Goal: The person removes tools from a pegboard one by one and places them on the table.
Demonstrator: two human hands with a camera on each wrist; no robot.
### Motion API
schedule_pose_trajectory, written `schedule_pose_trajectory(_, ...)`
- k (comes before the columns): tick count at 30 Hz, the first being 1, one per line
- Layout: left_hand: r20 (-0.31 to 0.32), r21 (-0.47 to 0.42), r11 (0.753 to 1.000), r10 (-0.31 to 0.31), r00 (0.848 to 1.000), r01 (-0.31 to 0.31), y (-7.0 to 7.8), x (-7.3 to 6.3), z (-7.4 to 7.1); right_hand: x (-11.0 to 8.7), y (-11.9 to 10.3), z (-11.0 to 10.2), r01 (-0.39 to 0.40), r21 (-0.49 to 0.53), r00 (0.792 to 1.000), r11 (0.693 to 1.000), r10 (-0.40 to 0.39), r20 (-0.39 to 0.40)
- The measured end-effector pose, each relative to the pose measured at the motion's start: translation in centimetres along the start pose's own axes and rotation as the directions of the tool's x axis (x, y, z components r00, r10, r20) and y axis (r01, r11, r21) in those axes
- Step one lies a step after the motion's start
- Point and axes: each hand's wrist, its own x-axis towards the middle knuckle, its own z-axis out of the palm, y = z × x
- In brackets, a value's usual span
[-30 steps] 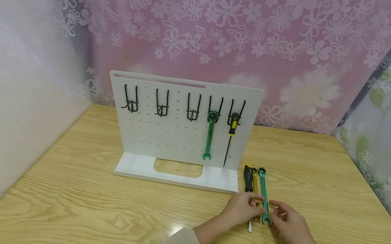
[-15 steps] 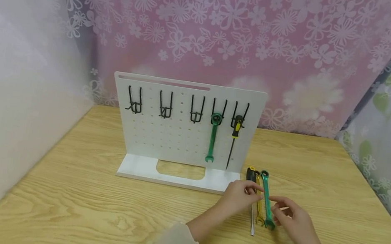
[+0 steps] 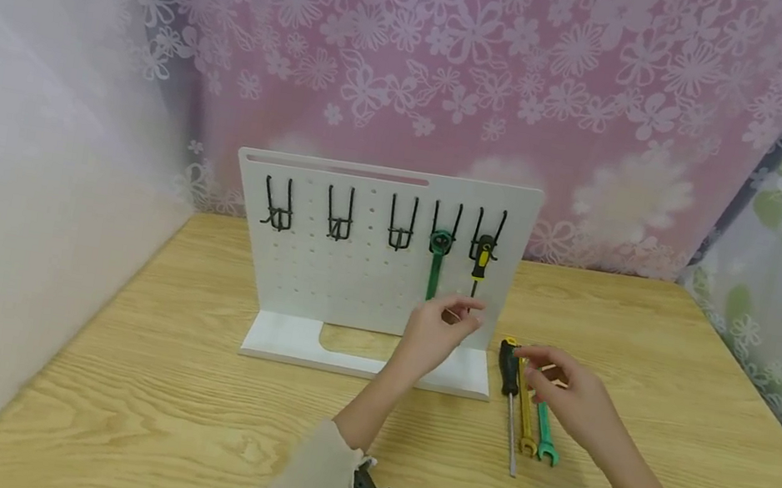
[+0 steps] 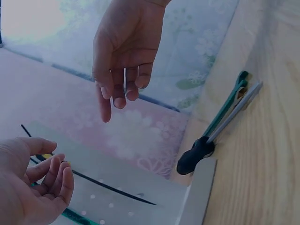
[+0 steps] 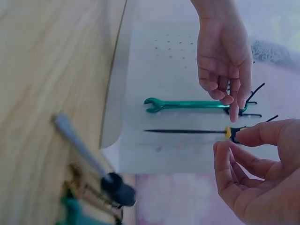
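My left hand is raised in front of the white pegboard, fingers loosely bent and holding nothing. It overlaps the lower ends of a hanging green wrench and a hanging black-and-yellow screwdriver. Over the loose tools to the right hovers my right hand, also empty, its fingers relaxed. Beneath it on the table lie another screwdriver with a black handle, a gold-coloured wrench and a second green wrench, whose upper part the hand hides. Both wrist views show nothing between the fingers.
Black double hooks line the board's upper part; the three on the left bear no tools. The board stands on a white base with a cut-out. Wood-grain table surrounds it, backed by a pink floral curtain.
My left hand has left the loose tools and moved left and up to the pegboard. My right hand has shifted slightly up and left, over the tools. The head view has turned a little.
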Motion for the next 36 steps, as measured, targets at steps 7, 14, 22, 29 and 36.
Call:
schedule_pose_trajectory(7,-0.221,-0.060,0.998,0.000,0.975,-0.014,0.4,0.8,-2.5,2.6,-2.3,1.7,0.047,0.137,0.999,0.989,-0.049,0.017)
schedule_pose_trajectory(14,-0.313,-0.144,0.990,-0.035,0.949,-0.011,-0.2,1.1,-3.3,5.2,-3.2,4.9,0.040,0.226,0.996,0.973,-0.058,0.070)
schedule_pose_trajectory(22,-0.262,-0.137,0.990,-0.072,0.962,0.037,-0.7,1.5,-2.7,7.4,-2.9,7.8,-0.036,0.193,0.994,0.981,0.015,0.111)
schedule_pose_trajectory(29,-0.261,-0.078,0.996,-0.060,0.964,0.041,-1.2,1.8,-2.3,8.2,-2.3,9.0,-0.014,0.165,0.995,0.986,-0.003,0.103)
schedule_pose_trajectory(36,-0.279,-0.043,0.998,-0.050,0.959,0.040,-1.0,1.8,-2.5,8.2,-2.4,9.2,0.038,0.039,0.996,0.999,-0.041,0.078)
